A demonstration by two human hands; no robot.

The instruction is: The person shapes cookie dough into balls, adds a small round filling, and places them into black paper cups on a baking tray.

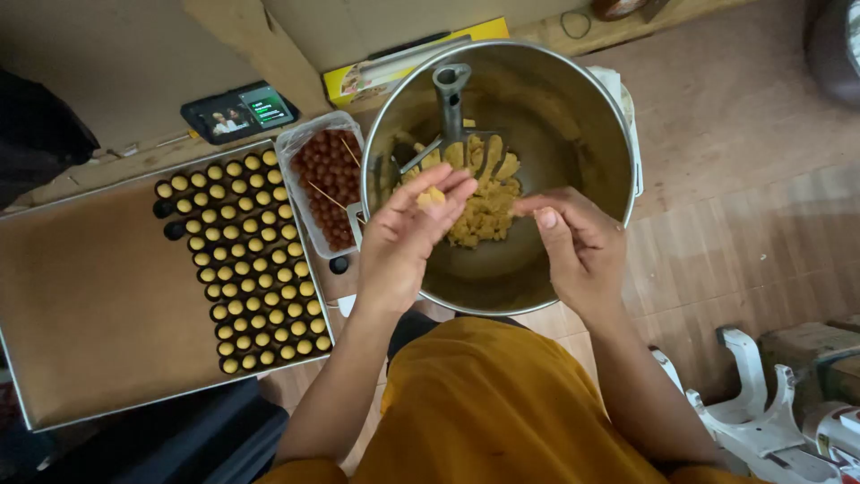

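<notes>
A large steel mixing bowl (573,116) holds a heap of yellow dough (488,202) and a grey paddle attachment (451,94). My left hand (408,233) hovers over the bowl's near left side, fingers curled around a small piece of yellow dough (434,196). My right hand (578,242) sits over the bowl's near right rim, fingers bent and apart, with nothing visible in it. Left of the bowl stands a clear tub of dark red balls (328,179) with thin skewers across it.
A paper-lined baking tray (90,296) at left carries several rows of small yellow dough balls in dark cups (251,260). A phone (238,111) lies beyond it. A yellow box (358,81), cardboard, wooden floor and a white plastic frame (761,412) surround me.
</notes>
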